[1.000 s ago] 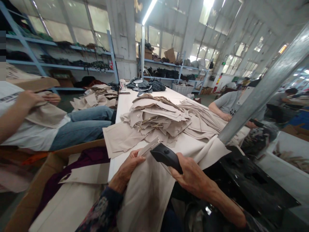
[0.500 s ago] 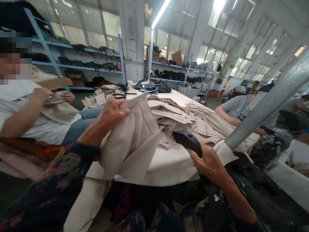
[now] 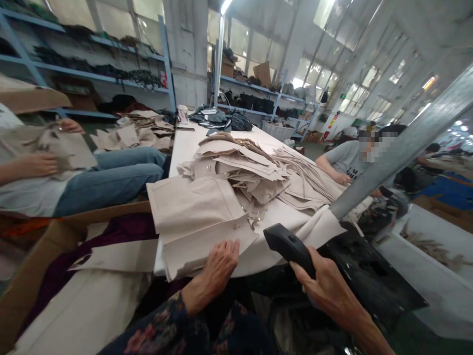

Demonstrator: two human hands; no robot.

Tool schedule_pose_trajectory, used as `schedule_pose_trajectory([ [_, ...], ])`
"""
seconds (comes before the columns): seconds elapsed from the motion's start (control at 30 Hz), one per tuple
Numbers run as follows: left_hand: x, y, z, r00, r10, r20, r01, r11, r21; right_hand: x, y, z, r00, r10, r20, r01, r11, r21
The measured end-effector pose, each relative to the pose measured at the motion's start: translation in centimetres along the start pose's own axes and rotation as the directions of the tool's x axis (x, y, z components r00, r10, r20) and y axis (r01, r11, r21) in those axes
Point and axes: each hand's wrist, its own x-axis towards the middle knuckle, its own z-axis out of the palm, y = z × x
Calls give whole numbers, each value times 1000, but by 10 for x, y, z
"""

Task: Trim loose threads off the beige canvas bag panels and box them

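A beige fabric piece (image 3: 195,202) with a stitched seam lies at the table's near left corner. Its front flap (image 3: 207,241) bears a small metal fitting. My left hand (image 3: 218,264) rests on the flap's near edge, fingers laid along the cloth. In my right hand (image 3: 325,281) is a black handheld tool (image 3: 290,245) shaped like an electric clipper, gripped from behind and pointing up and left. It is held right of the fabric, apart from it; which kind of tool it is I cannot tell. A heap of similar beige pieces (image 3: 240,160) sits just behind.
A slanted metal pole (image 3: 399,143) stands at the right. Beige strips (image 3: 306,172) lie along the table (image 3: 266,140). An open cardboard box (image 3: 48,256) with fabric is at my left. One co-worker (image 3: 33,167) sits left, another (image 3: 343,158) across at right.
The fabric piece, held up in my left hand before, now lies on the table. My left hand has come down and right onto its flap. The view has swung right; my right hand still holds the tool.
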Motion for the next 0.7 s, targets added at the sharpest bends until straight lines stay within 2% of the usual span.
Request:
schedule_pose_trajectory([
  [0.1, -18, -2, -11, 999, -30, 23, 31, 998, -50, 3, 0, 11, 999, 9, 38, -8, 1000, -19],
  [0.13, -20, -8, -17, 999, -29, -17, 27, 998, -63, 5, -1, 15, 999, 5, 44, -4, 1000, -31],
  [0.2, -19, -26, -22, 985, -43, -167, 31, 997, -69, 11, -4, 26, 998, -13, 57, 17, 998, -59],
  [0.27, -13, -46, -15, 954, -77, -291, 61, 996, -64, 17, -10, 38, 997, -42, 72, 49, 994, -95],
  [0.3, -10, -56, -7, 945, -96, -314, 78, 995, -69, 21, -13, 44, 995, -56, 85, 65, 991, -114],
  [0.37, -4, -70, 10, 943, -129, -306, 101, 989, -104, 28, -19, 55, 991, -80, 105, 95, 983, -155],
  [0.47, 0, -79, 29, 945, -162, -283, 116, 978, -172, 40, -28, 67, 986, -108, 123, 132, 970, -203],
  [0.53, 0, -80, 33, 945, -170, -278, 119, 974, -193, 49, -35, 74, 985, -123, 124, 150, 959, -239],
  [0.7, -1, -79, 30, 943, -179, -279, 121, 970, -213, 72, -56, 92, 985, -113, 131, 154, 918, -366],
])
